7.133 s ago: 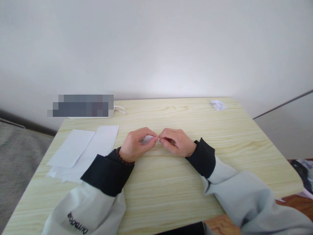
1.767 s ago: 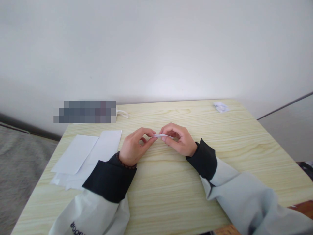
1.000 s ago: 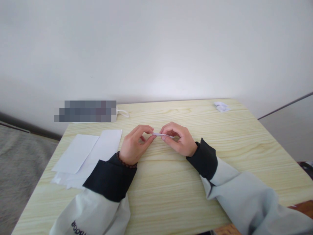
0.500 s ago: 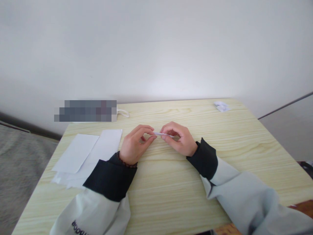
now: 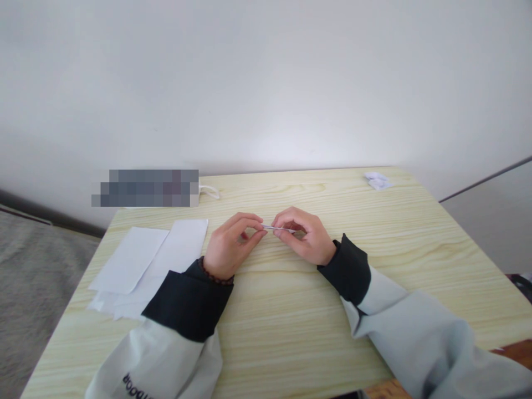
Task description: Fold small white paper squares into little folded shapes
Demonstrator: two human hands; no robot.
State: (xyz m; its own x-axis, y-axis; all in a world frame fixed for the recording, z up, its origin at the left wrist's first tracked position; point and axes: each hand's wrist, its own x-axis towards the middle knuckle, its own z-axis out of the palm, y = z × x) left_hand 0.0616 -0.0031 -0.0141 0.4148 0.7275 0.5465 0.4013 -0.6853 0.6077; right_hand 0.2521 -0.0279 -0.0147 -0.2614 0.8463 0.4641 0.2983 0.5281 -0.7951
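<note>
A thin folded piece of white paper [image 5: 269, 226] is held nearly edge-on above the middle of the table. My left hand [image 5: 231, 244] pinches its left end between thumb and fingertips. On the other side my right hand [image 5: 302, 235] grips the right end, its thumb below and its fingers curled above and behind. The paper's right part is partly covered by those fingers. Beside my left forearm lies a loose pile of white paper sheets [image 5: 129, 259], its right side partly hidden by the sleeve.
Two small folded white paper pieces [image 5: 376, 180] lie at the back right of the wooden table [image 5: 282, 332]. A blurred-out object [image 5: 145, 189] with a white loop [image 5: 210, 192] stands at the back left. Behind is a white wall [image 5: 266, 83]. Brown and black items show at the front edge.
Both hands stay almost still on the folded paper. The paper has tilted slightly, so its edge looks thinner now.
</note>
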